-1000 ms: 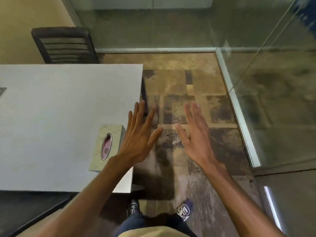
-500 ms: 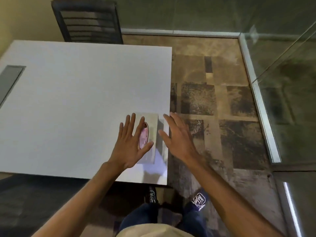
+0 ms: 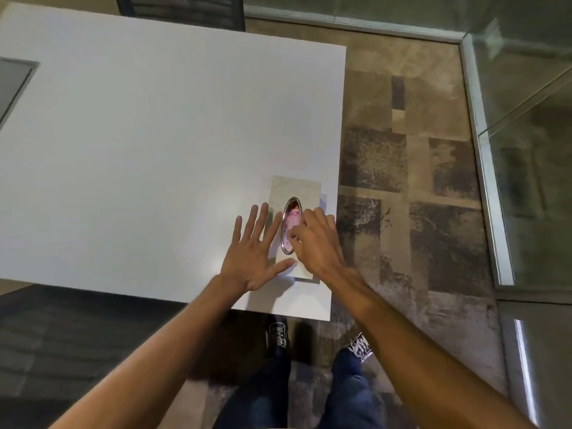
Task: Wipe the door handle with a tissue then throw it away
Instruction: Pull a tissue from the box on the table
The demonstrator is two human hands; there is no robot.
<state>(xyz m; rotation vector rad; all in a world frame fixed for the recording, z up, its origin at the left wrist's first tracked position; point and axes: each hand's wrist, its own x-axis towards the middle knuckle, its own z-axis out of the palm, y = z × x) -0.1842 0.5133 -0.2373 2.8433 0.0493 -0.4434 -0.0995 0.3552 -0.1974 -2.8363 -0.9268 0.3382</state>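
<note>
A pale marbled tissue box (image 3: pixel 305 188) lies near the right front corner of the white table (image 3: pixel 154 150). Its oval silver-rimmed slot shows a pinkish tissue (image 3: pixel 292 216). My left hand (image 3: pixel 255 258) rests flat with fingers spread against the box's left side, thumb on its near end. My right hand (image 3: pixel 315 239) is over the box, fingertips curled down at the slot and touching the tissue; whether they pinch it is hidden. No door handle is in view.
A dark slatted chair (image 3: pixel 182 10) stands beyond the table's far edge. A glass wall with a metal floor rail (image 3: pixel 483 168) runs along the right. Patterned carpet (image 3: pixel 402 181) lies between table and glass. My feet stand at the table's front corner.
The view has swung down and left over the table. Both hands moved from open air above the floor onto the tissue box; the right hand's fingers have curled into the slot.
</note>
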